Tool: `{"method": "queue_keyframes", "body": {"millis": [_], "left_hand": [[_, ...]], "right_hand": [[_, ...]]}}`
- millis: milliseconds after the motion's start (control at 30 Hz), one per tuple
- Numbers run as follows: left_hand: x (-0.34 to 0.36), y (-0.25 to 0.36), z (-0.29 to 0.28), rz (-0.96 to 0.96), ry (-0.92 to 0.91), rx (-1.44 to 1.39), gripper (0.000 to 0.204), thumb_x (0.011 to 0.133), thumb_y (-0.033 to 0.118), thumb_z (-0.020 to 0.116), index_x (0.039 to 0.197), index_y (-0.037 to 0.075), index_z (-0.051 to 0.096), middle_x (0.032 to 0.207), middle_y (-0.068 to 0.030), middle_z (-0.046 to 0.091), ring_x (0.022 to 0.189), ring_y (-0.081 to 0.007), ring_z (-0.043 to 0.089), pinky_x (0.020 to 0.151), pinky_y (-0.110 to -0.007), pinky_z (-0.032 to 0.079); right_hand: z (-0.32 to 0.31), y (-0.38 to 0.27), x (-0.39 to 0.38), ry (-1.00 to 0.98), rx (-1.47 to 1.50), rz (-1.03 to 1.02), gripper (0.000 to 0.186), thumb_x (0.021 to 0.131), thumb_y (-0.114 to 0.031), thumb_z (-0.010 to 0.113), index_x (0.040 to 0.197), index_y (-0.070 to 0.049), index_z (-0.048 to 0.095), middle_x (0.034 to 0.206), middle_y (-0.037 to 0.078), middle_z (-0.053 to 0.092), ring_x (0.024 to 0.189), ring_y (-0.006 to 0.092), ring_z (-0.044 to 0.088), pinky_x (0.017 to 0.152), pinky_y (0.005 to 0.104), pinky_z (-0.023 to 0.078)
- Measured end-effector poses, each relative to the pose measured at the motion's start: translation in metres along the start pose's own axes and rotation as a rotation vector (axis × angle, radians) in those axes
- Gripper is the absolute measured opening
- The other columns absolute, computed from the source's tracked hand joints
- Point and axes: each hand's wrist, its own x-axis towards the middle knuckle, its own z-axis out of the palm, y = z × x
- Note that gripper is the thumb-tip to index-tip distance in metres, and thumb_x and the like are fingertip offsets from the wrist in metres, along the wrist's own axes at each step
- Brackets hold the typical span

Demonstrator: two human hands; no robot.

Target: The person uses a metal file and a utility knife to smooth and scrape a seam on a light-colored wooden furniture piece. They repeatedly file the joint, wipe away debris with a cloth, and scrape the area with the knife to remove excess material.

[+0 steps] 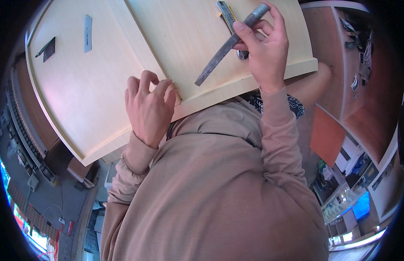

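My right hand [269,50] grips a long dark grey metal file [219,58] by its round upper end. The file slants down to the left over a pale wooden panel [189,39] with raised rims, and its tip hangs near the front rim. Partly hidden behind that hand, a yellow and grey utility knife [227,17] lies on the panel. My left hand [147,106] is by the near end of the dividing strip [143,35], fingers curled, with thumb and forefinger close together. What they pinch, if anything, cannot be made out.
A steel ruler-like strip [88,34] and a small dark piece [49,53] with a green pen-like stick lie on the panel's left part. At the right stands a reddish wooden cabinet [330,48] holding tools and cords. A power strip [62,220] lies on the floor at left.
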Motion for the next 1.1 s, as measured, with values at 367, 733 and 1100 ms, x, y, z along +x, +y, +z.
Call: {"method": "queue_keyframes", "body": {"millis": [367,733,1100], "left_hand": [[0.045,0.029,0.009,0.297,-0.501,0.325,0.006,0.083,0.008,0.076,0.079,0.013,0.076,0.081,-0.0114,0.073,0.082,-0.0315,0.076,0.08,-0.046,0.052],[0.042,0.023,0.012,0.403,-0.559,0.326,0.004,0.085,0.009,0.074,0.081,0.011,0.075,0.085,-0.013,0.074,0.09,-0.0324,0.075,0.081,-0.049,0.054],[0.265,-0.066,0.014,0.29,0.231,-0.134,0.025,0.104,0.028,0.077,0.106,0.003,0.08,0.109,-0.0162,0.075,0.115,-0.0386,0.07,0.102,-0.051,0.057]], "right_hand": [[-0.044,0.036,-0.009,0.256,0.171,-0.136,0.081,0.1,-0.013,0.086,0.163,-0.001,0.036,0.116,0.02,0.068,0.097,0.0243,0.076,0.077,0.0405,0.072],[-0.082,0.05,-0.009,0.378,0.413,0.013,0.075,0.106,-0.006,0.078,0.159,-0.008,0.025,0.132,0.021,0.061,0.103,0.023,0.073,0.082,0.0405,0.072],[-0.068,0.016,-0.016,0.254,0.378,-0.099,0.077,0.105,-0.005,0.079,0.159,-0.013,0.024,0.128,0.019,0.067,0.109,0.0233,0.074,0.09,0.0436,0.073]]}}
